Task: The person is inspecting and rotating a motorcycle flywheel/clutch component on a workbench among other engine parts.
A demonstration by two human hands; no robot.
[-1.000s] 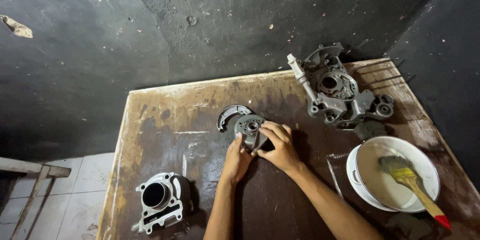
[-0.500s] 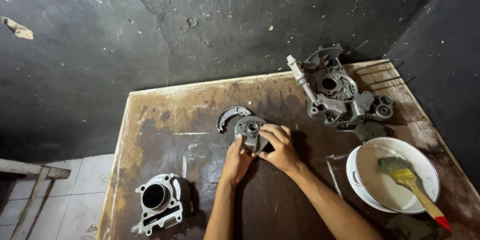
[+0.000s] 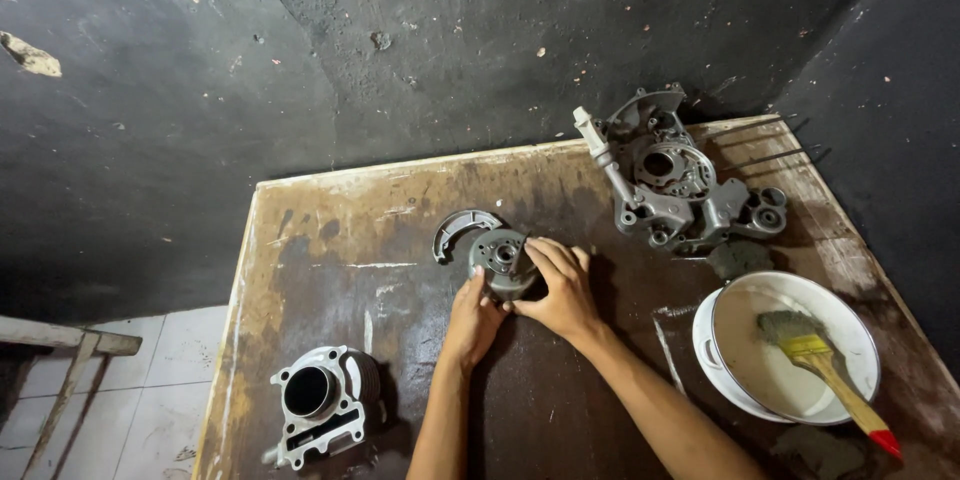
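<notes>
Near the middle of the stained wooden table [image 3: 330,240], a round grey metal rotor [image 3: 502,260] rests on the board, its hub with small holes facing up. Both hands close on it from the near side. The left hand [image 3: 474,318] presses against its near-left edge, fingers curled and the thumb touching the rim. The right hand [image 3: 560,288] wraps the right side, fingers bent over the top edge, so the part is gripped between the two hands.

Just beyond the rotor on its far-left side lies a curved grey metal segment [image 3: 462,227], close to the rotor; whether they touch cannot be told. Farther right, at the far right corner of the table, sits a large grey crankcase casting [image 3: 680,185] with a shaft sticking out to the far left. Nearer and to the right stands a white enamel basin [image 3: 715,360] holding murky liquid, with a paintbrush [image 3: 815,355] lying in it, yellow ferrule, wooden handle and red tip pointing over the near rim. At the near left corner stands a finned grey engine cylinder [image 3: 322,402], bore open upward. Dark rough walls [image 3: 180,90] close in behind the table, and pale floor tiles [image 3: 150,390] show to the left.
</notes>
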